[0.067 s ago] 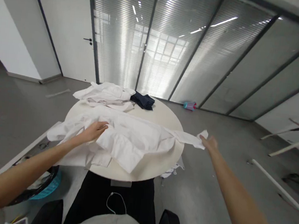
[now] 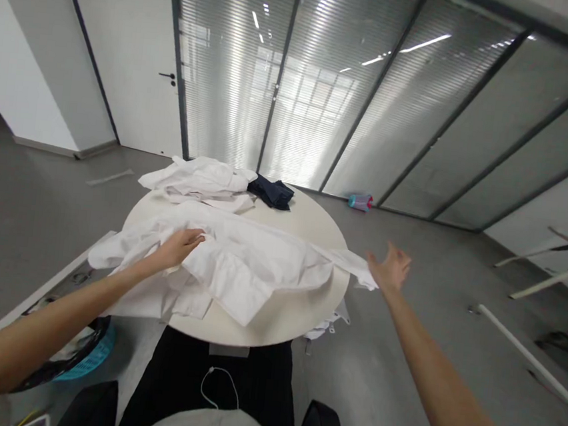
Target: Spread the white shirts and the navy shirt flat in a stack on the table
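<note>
A crumpled white shirt [image 2: 249, 263] lies spread over the round table, one sleeve stretched out past the right edge. My left hand [image 2: 183, 243] is closed on the cloth near the shirt's middle, thumb and fingers pinched together. Off the table's right side, my right hand [image 2: 390, 267] has its fingers spread. The sleeve's end [image 2: 367, 274] hangs just beside it, bent downward; whether the two still touch I cannot tell.
Behind the shirt, a pile of white clothes [image 2: 201, 178] and a dark navy garment [image 2: 272, 193] rest on the round table [image 2: 305, 309]. A blue lined basket [image 2: 94, 359] stands at lower left. A small striped container [image 2: 360, 201] is on the floor by the glass wall.
My right hand has opened and let go of the sleeve's end, which has dropped. The left hand stays almost still on the shirt.
</note>
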Tool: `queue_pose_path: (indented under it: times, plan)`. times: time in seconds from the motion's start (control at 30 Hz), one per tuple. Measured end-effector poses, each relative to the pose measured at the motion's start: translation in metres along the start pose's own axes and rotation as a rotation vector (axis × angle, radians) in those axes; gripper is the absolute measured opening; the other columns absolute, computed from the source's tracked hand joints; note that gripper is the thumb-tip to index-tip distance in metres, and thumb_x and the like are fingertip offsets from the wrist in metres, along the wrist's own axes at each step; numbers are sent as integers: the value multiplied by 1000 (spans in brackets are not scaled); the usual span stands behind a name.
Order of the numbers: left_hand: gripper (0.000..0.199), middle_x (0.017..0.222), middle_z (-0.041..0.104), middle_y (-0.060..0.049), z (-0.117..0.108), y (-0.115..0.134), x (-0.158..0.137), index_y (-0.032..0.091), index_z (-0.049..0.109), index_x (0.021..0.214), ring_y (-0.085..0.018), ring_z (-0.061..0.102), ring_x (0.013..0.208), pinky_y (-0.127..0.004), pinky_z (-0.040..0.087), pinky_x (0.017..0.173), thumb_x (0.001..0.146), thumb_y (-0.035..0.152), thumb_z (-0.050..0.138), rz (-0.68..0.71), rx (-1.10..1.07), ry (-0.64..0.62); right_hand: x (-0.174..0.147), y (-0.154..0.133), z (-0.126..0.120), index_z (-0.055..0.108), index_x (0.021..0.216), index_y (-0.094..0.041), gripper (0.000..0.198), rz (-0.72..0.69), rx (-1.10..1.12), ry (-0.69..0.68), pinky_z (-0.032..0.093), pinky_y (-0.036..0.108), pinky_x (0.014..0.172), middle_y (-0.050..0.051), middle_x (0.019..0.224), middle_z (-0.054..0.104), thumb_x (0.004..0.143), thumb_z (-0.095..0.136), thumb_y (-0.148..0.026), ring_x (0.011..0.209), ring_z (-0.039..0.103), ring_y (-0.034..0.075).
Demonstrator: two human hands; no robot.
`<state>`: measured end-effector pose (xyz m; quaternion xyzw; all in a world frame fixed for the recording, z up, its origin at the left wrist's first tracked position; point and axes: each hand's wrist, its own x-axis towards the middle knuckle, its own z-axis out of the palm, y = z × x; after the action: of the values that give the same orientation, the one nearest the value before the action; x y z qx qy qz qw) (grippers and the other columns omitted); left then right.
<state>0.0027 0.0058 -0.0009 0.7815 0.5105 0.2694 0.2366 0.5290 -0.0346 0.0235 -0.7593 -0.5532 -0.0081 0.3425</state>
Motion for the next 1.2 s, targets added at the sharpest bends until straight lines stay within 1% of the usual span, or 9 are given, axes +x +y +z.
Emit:
queue_pose_path:
  times: [0.07, 0.13, 0.23, 0.43, 0.63, 0.7, 0.87, 1.07, 1.2]
  plan:
    - [36, 67, 63, -4, 3, 0, 3, 20, 54, 75, -21, 57, 65, -30, 42, 63, 90, 49, 40, -22, 8, 40, -24, -26, 20, 65, 123, -24, 42, -310, 105, -147, 48, 51, 100, 15, 120, 63, 86, 61, -44, 114, 61, 32]
    - [36, 77, 66, -6, 5, 0, 2, 19, 58, 83, -22, 60, 73, -31, 45, 68, 92, 48, 39, -27, 37, 111, -52, -53, 38, 64, 126, -29, 50, -684, 164, -491, 45, 47, 104, 12, 130, 61, 79, 73, -44, 120, 58, 31]
    - [30, 97, 66, -9, 0, -4, -8, 19, 62, 95, -25, 61, 92, -36, 49, 84, 93, 41, 43, 92, 131, 246, -84, -80, 57, 72, 113, -30, 27, -938, 94, -682, 45, 45, 103, 8, 119, 68, 87, 67, -35, 114, 61, 26]
    - [22, 106, 63, -10, -21, -26, -43, 20, 67, 94, -23, 57, 101, -35, 47, 91, 96, 32, 49, 435, 313, 43, -67, -94, 58, 73, 97, -23, 31, -612, 252, -276, 53, 35, 80, 8, 94, 72, 95, 44, -28, 88, 67, 23]
    - [30, 94, 67, -5, -74, 28, -4, 15, 58, 115, -21, 62, 89, -28, 44, 79, 104, 33, 37, 11, 406, 297, 19, -165, 34, 66, 76, -19, 35, -479, 316, -15, 46, 28, 66, 2, 68, 64, 95, 47, -42, 67, 58, 18]
    - [38, 99, 68, -5, -115, 64, 27, 10, 52, 123, -19, 62, 92, -27, 41, 81, 108, 37, 30, -85, 422, 468, 54, -206, 16, 61, 71, -19, 37, -515, 299, 112, 45, 27, 70, 0, 64, 58, 96, 49, -43, 67, 56, 17]
    - [67, 118, 66, -7, -235, 143, 67, -3, 46, 128, -20, 58, 121, -26, 36, 97, 107, 54, 17, 39, 604, 886, 108, -306, -70, 59, 80, -14, 43, -508, 227, 416, 43, 34, 88, 3, 79, 60, 100, 46, -49, 94, 60, 20]
    - [82, 121, 59, -7, -337, 202, 20, -8, 51, 126, -38, 48, 129, -45, 34, 97, 95, 61, 18, 439, 1002, 766, 99, -347, -198, 60, 104, -2, 65, -492, 28, 668, 40, 49, 96, 21, 109, 64, 98, 34, -62, 113, 59, 32]
    - [84, 117, 58, -5, -350, 207, 1, -11, 57, 113, -45, 45, 125, -50, 30, 93, 87, 62, 24, 333, 855, 825, 77, -346, -247, 58, 116, -3, 85, -580, -66, 815, 37, 53, 97, 23, 122, 62, 90, 17, -72, 121, 55, 35]
